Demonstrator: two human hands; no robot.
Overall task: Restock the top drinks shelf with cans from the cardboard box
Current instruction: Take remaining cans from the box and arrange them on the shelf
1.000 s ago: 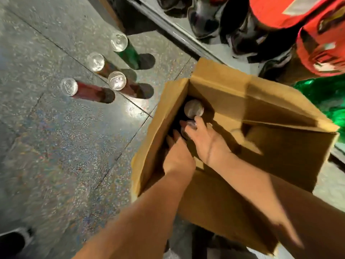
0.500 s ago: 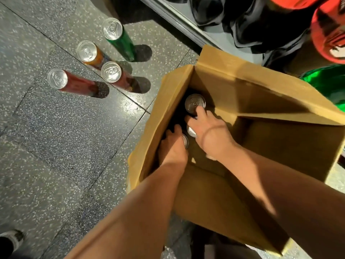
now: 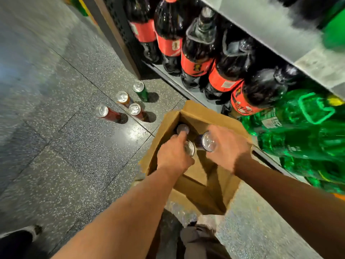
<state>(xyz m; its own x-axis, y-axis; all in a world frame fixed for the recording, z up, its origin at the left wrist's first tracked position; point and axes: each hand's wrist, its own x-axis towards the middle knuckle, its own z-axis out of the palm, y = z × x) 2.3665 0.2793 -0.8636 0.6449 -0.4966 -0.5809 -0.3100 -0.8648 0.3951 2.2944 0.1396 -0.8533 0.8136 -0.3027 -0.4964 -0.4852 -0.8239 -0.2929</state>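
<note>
The raised can is up at the mouth of the cardboard box. Our right hand is wrapped round its dark body, and the silver top is tipped towards us. Just at its 9 o'clock the second can sits lower. Our left hand covers it with fingers curled down its side, which we read as a grip, though the fingertips are hidden. A third can stands in the box's 11 o'clock corner, with the left forefinger touching its rim.

We judge this to be the lift-out. We should bring both cans straight up and hold them apart so they don't knock. We should also keep that forefinger from tipping the third can.

The box walls are close at 9 and 12 o'clock. Four loose cans stand on the floor at 10 o'clock, near the box. Dark bottles crowd 12 to 1 o'clock and green bottles fill 3 o'clock. A shelf board overhangs both. The freest way looks to be up and back towards 6 o'clock.
</note>
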